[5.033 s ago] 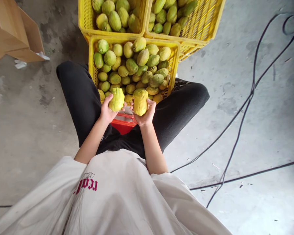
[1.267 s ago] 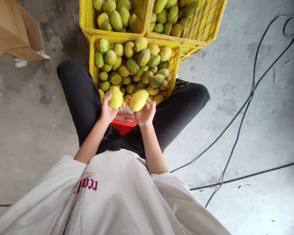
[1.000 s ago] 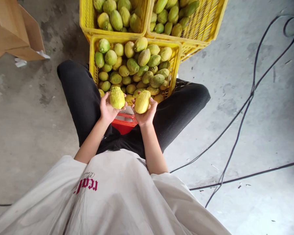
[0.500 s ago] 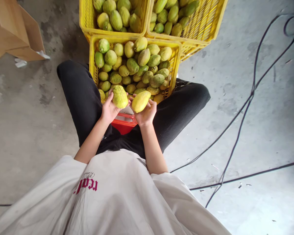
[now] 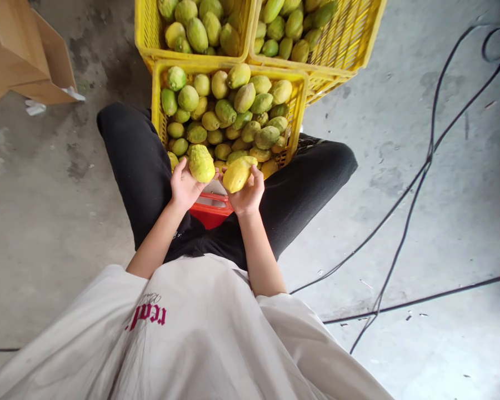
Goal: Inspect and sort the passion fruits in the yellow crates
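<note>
Bumpy fruit (image 5: 201, 164) is held in the left hand (image 5: 185, 188), and a smoother yellow fruit (image 5: 238, 174) is held in the right hand (image 5: 248, 198). The left grip is closed around the bumpy fruit, with the thumb set on its outer side and the fingers mostly hidden under it. The smoother yellow fruit is gripped the same way, and its thin tip is pointed up and out to the right. Both hands are turned palm up and held just beside each other, near the close edge of a yellow crate (image 5: 301, 100). Whether the fingertips are touching cannot be made out.

The yellow crate is filled with many green and yellow fruits (image 5: 244, 98). Behind it, more fruit is kept in a back left crate (image 5: 147, 33) and a back right crate (image 5: 350, 33). Some slats are left bare in the back right one.

The front crate is placed between two legs covered by black pants (image 5: 129, 172). A red thing (image 5: 210, 215) is seen below the hands, partly hidden. A white shirt (image 5: 216, 328) is worn, marked with red letters. On the gray floor (image 5: 358, 216), a black cord (image 5: 430, 154) is looped at the right, and a cardboard box (image 5: 19, 50) is seen at the left.
</note>
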{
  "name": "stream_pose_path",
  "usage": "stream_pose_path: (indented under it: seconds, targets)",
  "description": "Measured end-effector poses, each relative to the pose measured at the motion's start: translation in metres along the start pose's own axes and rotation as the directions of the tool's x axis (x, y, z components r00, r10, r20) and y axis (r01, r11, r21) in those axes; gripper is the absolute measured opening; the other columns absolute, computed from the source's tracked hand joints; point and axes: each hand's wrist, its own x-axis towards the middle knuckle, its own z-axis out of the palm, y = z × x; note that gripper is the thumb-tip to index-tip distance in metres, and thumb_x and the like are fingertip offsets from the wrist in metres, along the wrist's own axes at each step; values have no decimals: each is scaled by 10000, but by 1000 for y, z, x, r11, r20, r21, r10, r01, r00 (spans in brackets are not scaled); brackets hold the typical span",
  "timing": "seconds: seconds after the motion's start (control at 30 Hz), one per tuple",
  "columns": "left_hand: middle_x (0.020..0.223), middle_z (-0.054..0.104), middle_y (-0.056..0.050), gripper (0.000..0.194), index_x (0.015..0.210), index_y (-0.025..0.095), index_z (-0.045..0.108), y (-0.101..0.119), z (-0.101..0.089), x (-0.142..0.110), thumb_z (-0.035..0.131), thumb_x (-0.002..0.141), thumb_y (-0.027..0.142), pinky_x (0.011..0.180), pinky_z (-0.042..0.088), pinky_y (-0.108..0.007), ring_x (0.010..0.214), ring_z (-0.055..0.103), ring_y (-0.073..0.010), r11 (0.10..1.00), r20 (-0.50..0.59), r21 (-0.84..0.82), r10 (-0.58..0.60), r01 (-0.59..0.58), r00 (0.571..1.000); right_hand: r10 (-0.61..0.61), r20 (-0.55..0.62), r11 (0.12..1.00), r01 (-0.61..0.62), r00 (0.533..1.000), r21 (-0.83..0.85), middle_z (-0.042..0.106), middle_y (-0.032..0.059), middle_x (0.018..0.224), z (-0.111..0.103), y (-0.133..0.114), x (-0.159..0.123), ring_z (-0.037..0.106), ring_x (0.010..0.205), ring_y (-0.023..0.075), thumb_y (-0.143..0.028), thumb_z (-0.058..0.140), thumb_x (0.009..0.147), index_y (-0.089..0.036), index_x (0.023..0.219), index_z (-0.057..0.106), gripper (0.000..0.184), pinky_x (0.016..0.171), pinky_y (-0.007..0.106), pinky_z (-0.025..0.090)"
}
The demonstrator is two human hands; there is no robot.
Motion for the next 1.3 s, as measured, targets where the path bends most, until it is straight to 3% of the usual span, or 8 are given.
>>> stream_pose_path:
  seconds: [0.13, 0.33, 0.47, 0.6, 0.87, 1.03, 1.2, 1.3]
  targets:
    - [1507, 853, -139, 594, 1614, 193, 684, 2, 2, -5, 286, 1235, 418, 1303, 653, -500, 1594, 746, -341, 999, 11, -32, 26, -26, 1000, 31, -13, 993, -29, 999, 118, 841, 36, 1002, 4, -5, -2, 866, 1206, 323, -495, 571, 1087, -293, 1139, 723, 259, 1182, 614, 712]
    - [1468, 876, -123, 562, 1630, 243, 687, 0, 0, 0, 368, 1175, 322, 1262, 671, -522, 1558, 769, -364, 999, -10, 20, 38, -37, 999, 39, -7, 990, -38, 999, 134, 886, 91, 1313, 11, -6, -4, 772, 1495, 393, -396, 554, 991, -316, 1337, 740, 401, 1231, 750, 638]
    - [1380, 895, -115, 477, 1566, 244, 698, -2, -4, 4, 484, 1144, 305, 1274, 658, -480, 1502, 808, -347, 997, 32, 46, 67, -68, 997, 41, 4, 994, -41, 999, 102, 890, 100, 1271, 9, -4, -2, 802, 1445, 394, -383, 558, 963, -295, 1365, 745, 452, 1223, 731, 642]
    - [1316, 898, -69, 361, 1453, 283, 703, -6, -11, 8, 598, 1108, 297, 1264, 667, -476, 1423, 854, -339, 989, 46, 94, 109, -113, 993, 22, 16, 998, -23, 1000, 52, 882, 88, 1154, 1, -1, 1, 825, 1395, 387, -425, 656, 963, -277, 1219, 764, 314, 1216, 657, 668]
    - [1260, 886, -48, 359, 1408, 309, 728, -10, -17, 11, 583, 1083, 266, 1158, 722, -473, 1323, 899, -330, 973, 24, 178, 147, -149, 989, -41, -7, 998, 41, 999, 51, 822, 5, 940, -6, 4, 5, 849, 912, 268, -510, 726, 1028, -290, 1129, 754, 244, 925, 459, 775]
    - [1247, 895, -84, 328, 1402, 276, 719, -4, -9, 5, 576, 1117, 350, 1120, 743, -459, 1316, 900, -335, 970, 32, 210, 118, -122, 992, -47, 39, 999, 46, 998, 8, 855, 24, 1073, -5, 4, 4, 852, 988, 264, -504, 783, 1019, -289, 1161, 740, 261, 973, 460, 769]
    - [1253, 898, -142, 460, 1296, 222, 749, 1, -1, -1, 331, 1219, 398, 1105, 763, -458, 1448, 843, -344, 986, -6, 157, 67, -65, 998, -36, 84, 999, 39, 996, -30, 860, 16, 1076, -1, 4, 3, 864, 1000, 267, -520, 787, 1040, -296, 1165, 731, 262, 1097, 519, 743]
    - [1263, 894, -132, 448, 1392, 225, 764, 0, -3, 2, 386, 1213, 383, 1121, 764, -487, 1491, 819, -360, 986, -3, 149, 74, -72, 997, -13, 92, 1000, 12, 996, 14, 862, 39, 1067, 2, 2, 3, 856, 985, 285, -565, 699, 1071, -275, 1161, 753, 308, 1056, 524, 744]
